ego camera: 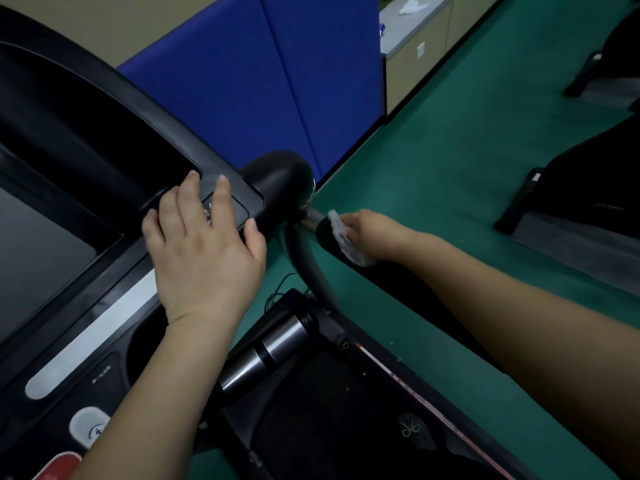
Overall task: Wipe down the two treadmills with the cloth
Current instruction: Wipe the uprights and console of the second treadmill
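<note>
Two hands are at work over the near treadmill's console end. The right hand (363, 233) grips a crumpled white cloth (341, 237), its fingers curled round the cloth and round the black foam handrail (391, 282) beneath it. The cloth lies on the side of the hand that faces the console, bunched between the palm and the rail, with its upper edge poking out past the fingers toward the short bare metal stub where the rail meets the rounded black end cap (280, 174). The left hand (204, 247) lies flat on the console (104, 140), fingers straight and slightly spread, fingertips reaching the edge of the dark recessed tray and the thumb hanging over the console's right edge; it holds nothing.

Below the left forearm a metal grip sensor bar (273, 344) juts out from the console, and beneath that the black running deck (329, 410) of the treadmill runs down to the lower right, edged with a thin red stripe. A grey strip and a round white button sit on the console face at lower left. Green floor (450, 161) spreads to the right, where a second dark machine (581, 188) stands well apart from the hands. Blue partition panels (263, 74) rise behind the console, and a counter (415, 19) along the wall carries something white, too small to make out.
</note>
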Demonstrator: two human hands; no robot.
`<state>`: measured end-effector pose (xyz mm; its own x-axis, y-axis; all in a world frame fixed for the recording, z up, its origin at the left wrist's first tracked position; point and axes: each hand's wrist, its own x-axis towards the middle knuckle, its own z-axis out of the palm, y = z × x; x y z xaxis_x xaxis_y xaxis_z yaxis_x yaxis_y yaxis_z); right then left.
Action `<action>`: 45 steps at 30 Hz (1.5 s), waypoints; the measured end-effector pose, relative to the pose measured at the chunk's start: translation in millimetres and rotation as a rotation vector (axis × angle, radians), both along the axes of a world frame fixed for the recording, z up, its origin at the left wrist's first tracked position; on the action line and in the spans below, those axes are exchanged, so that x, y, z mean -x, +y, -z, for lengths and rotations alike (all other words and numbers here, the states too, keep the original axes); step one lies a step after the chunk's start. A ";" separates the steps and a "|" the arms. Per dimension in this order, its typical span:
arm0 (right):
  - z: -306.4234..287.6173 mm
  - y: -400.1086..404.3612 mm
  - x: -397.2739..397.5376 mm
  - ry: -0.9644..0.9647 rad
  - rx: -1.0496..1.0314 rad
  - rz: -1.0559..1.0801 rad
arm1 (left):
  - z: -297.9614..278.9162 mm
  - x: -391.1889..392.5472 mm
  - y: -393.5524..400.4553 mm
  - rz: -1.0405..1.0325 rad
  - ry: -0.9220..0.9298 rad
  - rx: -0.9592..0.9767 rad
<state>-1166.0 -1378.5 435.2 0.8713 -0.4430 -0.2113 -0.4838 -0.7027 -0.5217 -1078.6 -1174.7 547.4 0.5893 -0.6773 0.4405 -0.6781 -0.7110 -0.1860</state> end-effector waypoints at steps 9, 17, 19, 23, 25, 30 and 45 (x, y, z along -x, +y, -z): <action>-8.6 0.0 108.0 0.111 -0.168 0.092 | 22.4 66.4 46.5 0.179 0.373 0.099; -4.6 12.6 81.1 0.042 -0.093 0.181 | 53.7 75.1 50.4 0.170 0.292 -0.256; -6.6 16.3 84.7 0.013 -0.082 0.176 | 54.3 74.0 50.7 0.186 0.244 -0.273; -9.7 25.3 138.0 0.028 -0.026 0.154 | 54.7 74.7 51.8 0.222 0.217 -0.273; -7.6 29.9 168.0 0.010 -0.006 0.188 | 55.1 75.0 52.1 0.230 0.224 -0.265; 3.2 32.1 146.2 0.024 0.097 0.236 | 55.0 76.4 50.8 0.245 0.245 -0.249; 13.7 79.8 199.1 -0.010 0.520 0.305 | 57.6 78.1 53.7 0.249 0.285 -0.194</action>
<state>-1365.1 -1298.7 421.5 0.6891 -0.7166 0.1076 -0.7008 -0.6968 -0.1527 -1156.8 -1121.0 489.7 0.4773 -0.8685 0.1340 -0.8682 -0.4896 -0.0810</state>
